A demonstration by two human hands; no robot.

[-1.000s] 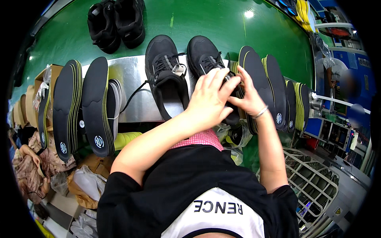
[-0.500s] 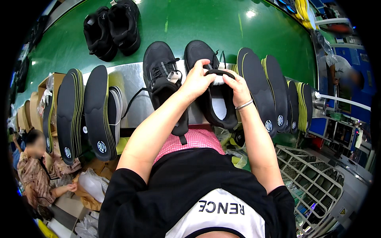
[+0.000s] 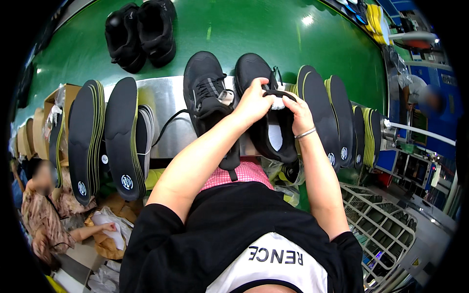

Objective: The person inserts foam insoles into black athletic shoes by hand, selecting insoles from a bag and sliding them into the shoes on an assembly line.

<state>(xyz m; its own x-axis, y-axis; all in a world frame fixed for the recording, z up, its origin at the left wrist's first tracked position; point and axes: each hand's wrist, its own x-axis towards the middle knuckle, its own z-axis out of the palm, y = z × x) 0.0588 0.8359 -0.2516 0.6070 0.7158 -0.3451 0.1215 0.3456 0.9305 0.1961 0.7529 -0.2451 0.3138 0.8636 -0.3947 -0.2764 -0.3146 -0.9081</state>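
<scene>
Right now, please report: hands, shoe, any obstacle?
Left hand and right hand both grip the black lace-up sneaker at its opening. Second black sneaker lies beside. Upright black insoles close on the right.

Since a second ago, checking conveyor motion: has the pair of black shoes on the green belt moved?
Yes. The pair of black shoes has drifted left along the green belt, measured against the metal shelf edge.

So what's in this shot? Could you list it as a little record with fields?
left hand: grips the opening of the right black shoe
right hand: grips the same shoe at the tongue
beside it: second black shoe, laces trailing over the metal ledge
insoles: dark stacks standing on edge, left and right
belt: green conveyor carrying another black pair
nearby: another person at lower left
</scene>
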